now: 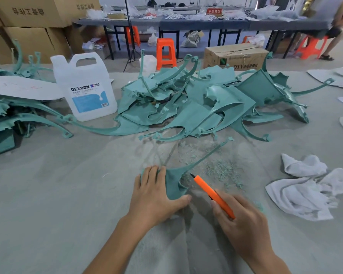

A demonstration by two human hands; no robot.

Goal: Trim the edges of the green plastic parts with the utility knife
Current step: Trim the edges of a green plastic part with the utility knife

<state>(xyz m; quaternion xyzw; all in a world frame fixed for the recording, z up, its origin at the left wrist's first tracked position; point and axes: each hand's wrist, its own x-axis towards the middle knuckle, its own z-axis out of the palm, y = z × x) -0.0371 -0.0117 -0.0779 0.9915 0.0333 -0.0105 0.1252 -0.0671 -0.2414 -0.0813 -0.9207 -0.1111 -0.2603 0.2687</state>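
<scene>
On the grey, felt-covered surface (pixel 67 194), toward its near edge and about midway between its left and right edges, lies one flat teal-green plastic part (pixel 174 184). A long thin arm runs from it up toward the far right.

The left hand (pixel 156 192) lies on the part's left side, fingers straight and pressing down, thumb spread along the part's near edge. The right hand (pixel 242 220) is clenched round the rear of an orange utility knife (pixel 212 194). The knife slants toward the far left, and its dark tip is at the part's inner curved edge. I cannot tell whether the blade touches the plastic.

Fine green plastic shavings (pixel 220 169) are scattered just beyond the knife and the part. A crumpled white cloth (pixel 309 186) lies toward the right edge, well apart from the hands.

A large heap of teal-green plastic parts (pixel 196 103) fills the middle of the surface toward its far edge. A second heap of the same green parts (pixel 8 119) sits at the left edge, partly under a pale flat sheet (pixel 24 89). Between the two heaps stands an upright translucent white plastic jug with a blue label (pixel 83 86).

Beyond the far edge, a brown cardboard box (pixel 236 56) and an orange plastic stool (pixel 165 52) stand on the floor.
</scene>
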